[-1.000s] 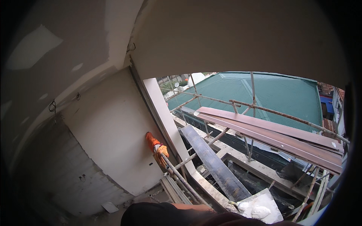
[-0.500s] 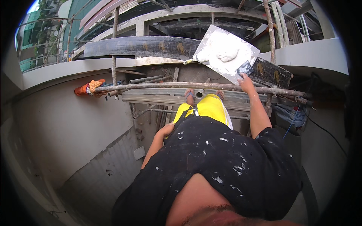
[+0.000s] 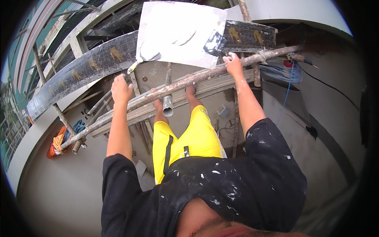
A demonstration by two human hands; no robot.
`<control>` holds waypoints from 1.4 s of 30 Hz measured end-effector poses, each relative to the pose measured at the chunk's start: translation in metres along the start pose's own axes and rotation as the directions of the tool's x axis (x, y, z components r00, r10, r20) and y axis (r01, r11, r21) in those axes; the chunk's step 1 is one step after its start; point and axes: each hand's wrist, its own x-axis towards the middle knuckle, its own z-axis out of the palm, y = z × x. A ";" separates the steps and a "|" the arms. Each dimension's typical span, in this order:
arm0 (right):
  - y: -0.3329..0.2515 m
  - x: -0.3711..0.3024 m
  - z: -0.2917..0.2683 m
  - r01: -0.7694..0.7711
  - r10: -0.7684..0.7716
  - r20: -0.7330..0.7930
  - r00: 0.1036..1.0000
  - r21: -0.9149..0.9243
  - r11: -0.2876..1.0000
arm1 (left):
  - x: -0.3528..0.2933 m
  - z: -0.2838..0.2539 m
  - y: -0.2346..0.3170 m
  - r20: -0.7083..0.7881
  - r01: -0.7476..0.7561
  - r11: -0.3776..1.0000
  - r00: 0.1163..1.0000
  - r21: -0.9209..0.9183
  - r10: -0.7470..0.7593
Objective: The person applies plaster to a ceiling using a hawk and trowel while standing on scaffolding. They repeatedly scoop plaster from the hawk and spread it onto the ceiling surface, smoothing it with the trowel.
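We see our left hand [image 3: 121, 91], fingers loosely bent, near the tool [image 3: 134, 66] at the near left corner of a white board [image 3: 199, 59] bearing paste [image 3: 169, 33]. Our right hand [image 3: 233, 66] is just beside its near right corner. The board overlaps a dark plank [image 3: 92, 63]; nearer us, a rusty pipe [image 3: 183, 83] runs left to right.

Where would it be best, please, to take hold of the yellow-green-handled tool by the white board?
Probably by the slim handle, coming from the near left with the left hand: it juts past the near-left corner of the board toward that hand; the other end is unclear.
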 end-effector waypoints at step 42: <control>-0.104 -0.076 0.037 -0.518 0.098 0.508 0.855 0.840 0.162 | 0.095 -0.020 0.066 0.212 0.009 0.990 0.977 -0.141 0.022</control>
